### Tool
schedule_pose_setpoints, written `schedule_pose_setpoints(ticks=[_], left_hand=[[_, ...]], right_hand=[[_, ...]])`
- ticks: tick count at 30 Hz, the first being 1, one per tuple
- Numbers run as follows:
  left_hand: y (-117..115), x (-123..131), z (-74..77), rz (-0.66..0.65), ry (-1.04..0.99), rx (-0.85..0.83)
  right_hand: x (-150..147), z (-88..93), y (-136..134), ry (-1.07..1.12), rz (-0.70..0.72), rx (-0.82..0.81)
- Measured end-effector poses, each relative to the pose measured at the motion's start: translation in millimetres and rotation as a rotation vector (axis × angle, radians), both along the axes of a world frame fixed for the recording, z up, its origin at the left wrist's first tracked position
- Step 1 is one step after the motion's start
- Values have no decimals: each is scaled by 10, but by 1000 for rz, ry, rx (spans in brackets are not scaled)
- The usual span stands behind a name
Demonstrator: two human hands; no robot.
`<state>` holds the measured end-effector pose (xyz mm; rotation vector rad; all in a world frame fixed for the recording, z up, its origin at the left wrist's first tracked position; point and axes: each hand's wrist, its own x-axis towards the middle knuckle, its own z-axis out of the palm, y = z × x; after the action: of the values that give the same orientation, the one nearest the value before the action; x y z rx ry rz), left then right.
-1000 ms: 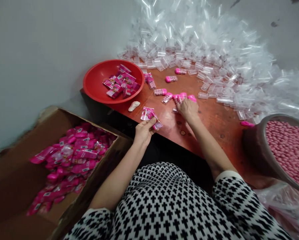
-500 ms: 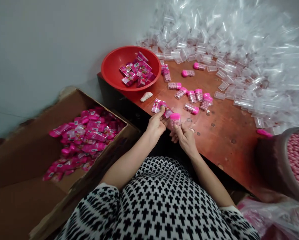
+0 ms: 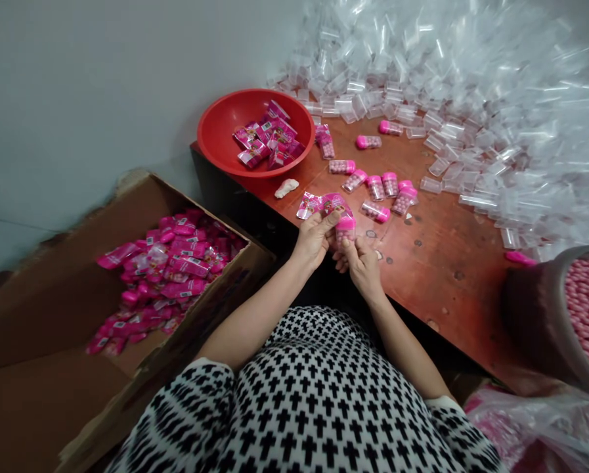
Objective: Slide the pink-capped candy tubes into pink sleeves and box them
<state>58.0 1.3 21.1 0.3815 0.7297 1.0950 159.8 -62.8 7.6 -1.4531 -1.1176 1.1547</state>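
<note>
My right hand (image 3: 366, 266) is closed around a small clear bottle (image 3: 345, 230) with a pink cap, filled with pink candy balls, held cap up over the table's front edge. My left hand (image 3: 314, 243) pinches a shiny pink printed sleeve (image 3: 335, 202); its thumb reaches to the bottle's cap. The sleeve meets the cap, but I cannot tell whether it is around it. Just beyond my left hand lies another printed piece (image 3: 310, 205). Several filled bottles with pink caps (image 3: 375, 211) lie on the table past my hands.
A red bowl (image 3: 208, 148) with pink packets stands at the table's left corner, near a crumpled white lump (image 3: 287, 188). Clear empty tubes (image 3: 452, 131) are heaped behind. A bucket of pink balls (image 3: 530, 309) is at right, an open carton (image 3: 28, 315) of wrapped bottles at left.
My left hand has moved right with the sleeve, up against the bottle's cap. My right hand still holds the bottle, almost in the same place. The view has shifted slightly.
</note>
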Motion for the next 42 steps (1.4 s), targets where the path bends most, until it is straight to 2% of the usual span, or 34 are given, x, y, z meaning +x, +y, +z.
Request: schedule_pose_setpoints(ticks=[5, 12, 18, 22, 23, 25, 27, 29, 34, 39, 42], left_hand=[[13, 12, -44, -77, 70, -57], [77, -57, -13, -209, 191, 54], [81, -25, 14, -191, 270, 96], [72, -7, 51, -192, 230, 42], [72, -3, 61, -201, 231, 42], [73, 7, 77, -201, 237, 57], [77, 17, 80, -177, 235, 74], [85, 20, 73, -164, 233, 85], [100, -20, 51, -213, 234, 104], [66, -53, 52, -287, 273, 143], [37, -51, 51, -274, 287, 146]], right_hand=[[0, -45, -2, -106, -34, 50], [55, -99, 46, 323, 107, -74], [48, -89, 50, 57, -27, 28], [59, -77, 65, 277, 85, -77], [63, -75, 68, 271, 97, -79], [63, -70, 67, 105, 60, -20], [49, -64, 56, -123, -38, 72], [23, -64, 43, -186, -78, 107], [-11, -85, 29, 155, 77, 11], [38, -85, 45, 179, 51, 40], [47, -88, 47, 282, 73, -2]])
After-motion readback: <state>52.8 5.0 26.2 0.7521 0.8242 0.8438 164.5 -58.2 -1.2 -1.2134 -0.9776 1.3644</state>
